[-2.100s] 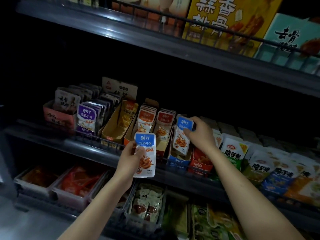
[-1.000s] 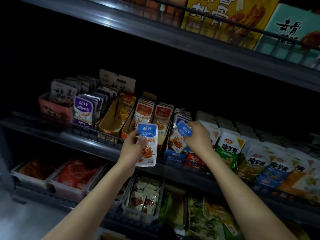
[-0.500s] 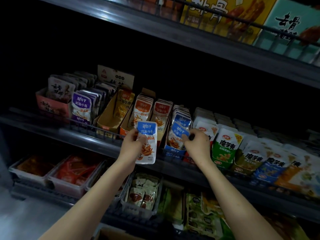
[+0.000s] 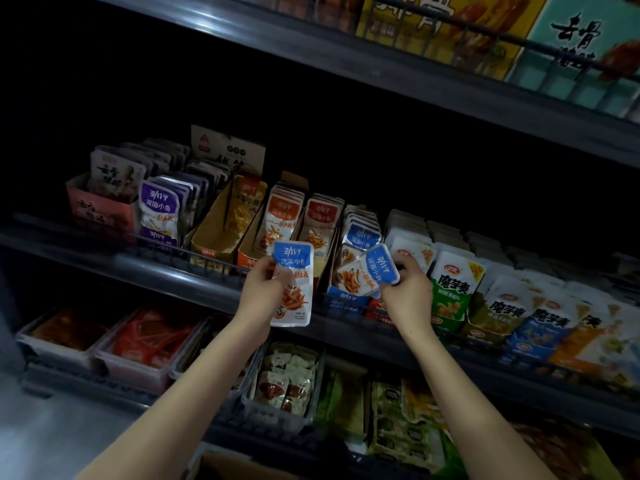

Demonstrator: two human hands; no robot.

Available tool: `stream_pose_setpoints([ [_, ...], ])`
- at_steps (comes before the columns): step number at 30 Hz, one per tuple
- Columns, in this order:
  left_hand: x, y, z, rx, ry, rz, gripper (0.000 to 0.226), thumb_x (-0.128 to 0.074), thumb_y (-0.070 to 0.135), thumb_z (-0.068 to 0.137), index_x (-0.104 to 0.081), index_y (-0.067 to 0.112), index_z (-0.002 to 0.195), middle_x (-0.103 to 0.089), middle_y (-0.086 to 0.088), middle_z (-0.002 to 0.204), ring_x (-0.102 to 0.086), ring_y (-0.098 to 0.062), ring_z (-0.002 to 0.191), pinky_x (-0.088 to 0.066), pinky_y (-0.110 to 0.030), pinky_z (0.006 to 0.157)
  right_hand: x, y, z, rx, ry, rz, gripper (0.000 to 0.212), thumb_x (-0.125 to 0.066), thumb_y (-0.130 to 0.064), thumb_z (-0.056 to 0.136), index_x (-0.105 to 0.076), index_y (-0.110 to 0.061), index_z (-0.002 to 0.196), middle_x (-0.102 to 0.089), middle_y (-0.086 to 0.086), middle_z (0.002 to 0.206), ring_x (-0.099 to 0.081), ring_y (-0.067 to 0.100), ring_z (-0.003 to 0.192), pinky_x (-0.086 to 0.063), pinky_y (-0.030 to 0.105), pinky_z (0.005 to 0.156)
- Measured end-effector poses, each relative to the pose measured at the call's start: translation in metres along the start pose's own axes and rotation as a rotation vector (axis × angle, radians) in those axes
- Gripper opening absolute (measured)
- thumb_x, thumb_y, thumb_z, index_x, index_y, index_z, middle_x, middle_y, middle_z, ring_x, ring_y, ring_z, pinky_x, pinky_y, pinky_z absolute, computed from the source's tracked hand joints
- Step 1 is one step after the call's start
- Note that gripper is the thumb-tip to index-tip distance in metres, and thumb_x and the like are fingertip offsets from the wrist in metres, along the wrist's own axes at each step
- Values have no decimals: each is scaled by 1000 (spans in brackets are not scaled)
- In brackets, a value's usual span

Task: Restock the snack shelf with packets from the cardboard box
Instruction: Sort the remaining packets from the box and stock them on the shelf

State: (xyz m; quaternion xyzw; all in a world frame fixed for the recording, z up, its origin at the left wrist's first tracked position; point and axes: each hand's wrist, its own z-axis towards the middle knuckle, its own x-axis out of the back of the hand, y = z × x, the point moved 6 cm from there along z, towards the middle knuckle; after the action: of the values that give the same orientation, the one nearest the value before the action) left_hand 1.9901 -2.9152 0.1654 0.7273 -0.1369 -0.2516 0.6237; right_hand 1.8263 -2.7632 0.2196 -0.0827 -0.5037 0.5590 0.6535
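Pinching one blue fish packet (image 4: 367,271), right grip (image 4: 408,296) slants it down-left at the blue display box (image 4: 346,296); left grip (image 4: 259,292) holds a second packet (image 4: 298,299) upright, farther off.

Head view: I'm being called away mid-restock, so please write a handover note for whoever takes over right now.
Left hand: grips an upright blue-topped packet in front of the shelf edge, not yet shelved.
Right hand: pinches a tilted blue-topped packet at the front of the blue tray.
Done: the blue tray holds a row of matching packets.
Left: straighten and release the tilted packet, shelve the upright one, then fetch more from the cardboard box at the bottom edge; its contents are out of view.
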Motion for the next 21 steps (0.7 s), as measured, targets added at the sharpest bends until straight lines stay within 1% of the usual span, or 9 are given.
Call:
stream_pose_setpoints([
  [2,-1,1,-1,-5,-4,-3,21,-52,7,95,-56,28,97,-65,3,95,-64,-13,83,-46,-28,62,-2,-1,2,5,-35,4,29,-64,1,82,-63,-2,110,-58,-4,85,-53,12,76,-36,22,55],
  [5,-1,1,-3,-12,-13,3,22,-52,6,95,-56,28,94,-66,4,93,-64,-12,82,-46,-27,62,-6,5,8,-30,-58,-11,23,-61,3,82,-66,-3,104,-61,0,85,-59,18,80,-36,14,52],
  [8,-1,0,-1,-4,-22,7,20,-52,7,95,-57,26,97,-66,2,95,-65,-15,84,-47,-28,65,-4,3,18,-34,-27,-24,24,-58,3,83,-68,-6,103,-66,3,91,-56,12,79,-38,15,54],
  [10,-1,-1,-1,10,-21,11,19,-52,9,95,-58,23,106,-67,-1,101,-66,-19,90,-50,-31,70,-1,-7,31,15,-15,-32,26,-58,1,83,-69,-7,105,-69,4,97,-57,10,83,-43,22,62],
  [12,-1,-2,1,20,-16,4,19,-52,10,95,-58,23,107,-67,-1,102,-66,-20,91,-51,-33,70,-2,-17,46,57,-39,-126,31,-58,-1,82,-69,-10,109,-70,5,103,-62,15,88,-45,25,66],
  [13,-1,-2,1,20,-11,-1,18,-51,11,96,-58,25,103,-67,0,100,-66,-19,89,-50,-32,69,-3,-20,53,68,-63,-204,33,-57,-3,82,-69,-13,111,-70,4,104,-62,16,88,-44,25,62],
  [15,-2,-1,0,17,-6,-13,18,-50,10,96,-56,27,99,-66,3,96,-64,-15,84,-48,-29,65,-8,-25,64,82,-129,-349,30,-57,-6,84,-68,-18,109,-70,2,102,-57,13,80,-37,24,56],
  [18,-2,0,-1,20,-2,-7,20,-51,8,95,-56,25,105,-65,4,94,-62,-11,80,-44,-27,60,-16,-28,70,75,-233,-456,26,-56,-6,85,-67,-19,105,-67,3,104,-51,13,78,-38,25,62],
  [21,-1,0,0,26,10,-9,22,-52,7,94,-57,26,104,-65,5,92,-63,-11,78,-43,-27,59,-20,-29,70,88,-296,-494,29,-55,-4,85,-65,-19,108,-65,4,108,-54,16,85,-38,25,65],
])
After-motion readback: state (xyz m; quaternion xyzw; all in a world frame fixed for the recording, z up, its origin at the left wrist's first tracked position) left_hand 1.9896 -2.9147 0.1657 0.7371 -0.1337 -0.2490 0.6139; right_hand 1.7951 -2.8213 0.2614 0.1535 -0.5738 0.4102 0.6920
